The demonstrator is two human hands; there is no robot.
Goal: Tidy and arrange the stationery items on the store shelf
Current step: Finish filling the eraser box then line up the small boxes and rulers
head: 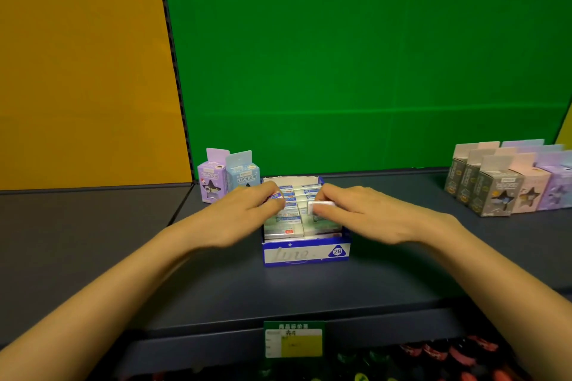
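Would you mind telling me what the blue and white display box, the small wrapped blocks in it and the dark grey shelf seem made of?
Blue and white display box: printed cardboard, slightly glossy, with thin folded walls. Small wrapped blocks: probably rubber erasers in clear film, judging by the shiny glare. Dark grey shelf: likely painted metal, smooth and matte.

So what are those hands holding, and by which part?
The right hand pinches a white eraser across its long sides. The left hand pinches a labelled eraser at one end, above the blue box.
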